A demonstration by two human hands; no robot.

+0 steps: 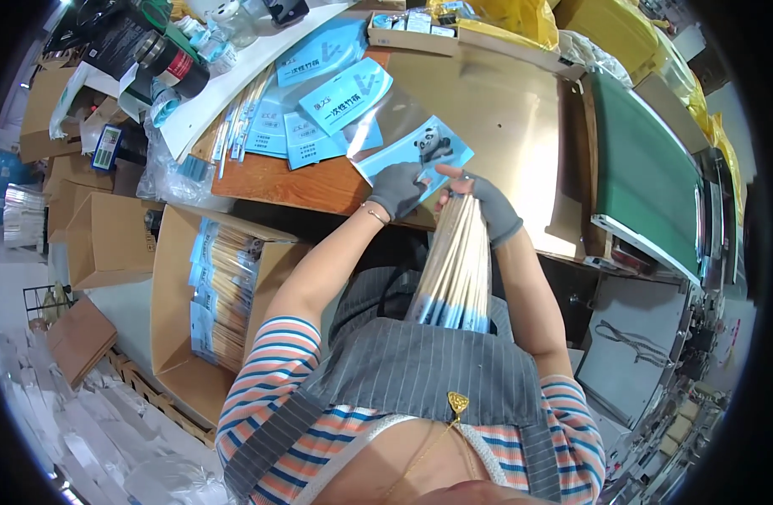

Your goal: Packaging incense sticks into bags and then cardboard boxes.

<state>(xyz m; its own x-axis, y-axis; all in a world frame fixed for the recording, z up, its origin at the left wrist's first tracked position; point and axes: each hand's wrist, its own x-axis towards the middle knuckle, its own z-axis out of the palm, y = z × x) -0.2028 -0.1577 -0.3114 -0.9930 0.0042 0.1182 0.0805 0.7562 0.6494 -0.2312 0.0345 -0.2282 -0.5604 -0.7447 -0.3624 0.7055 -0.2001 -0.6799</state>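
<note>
My right hand (494, 206), in a grey glove with bare fingertips, is closed around the top of a thick bundle of chopsticks (454, 261). The pale sticks slant down toward my apron, and their lower ends show blue and white wrapping. Beside it my left hand (398, 190), gloved the same way, pinches the near edge of a flat blue plastic bag (441, 145) printed with a panda. That bag lies on the table with its far side pointing away from me. Whether its mouth is parted, I cannot tell.
More blue bags (346, 97) overlap at the back of the wooden table (311, 181), beside loose wrapped chopsticks (242, 118). An open carton (178, 295) at left holds several filled packs. A dark flask (172, 66) stands far left; a green board (643, 172) is at right.
</note>
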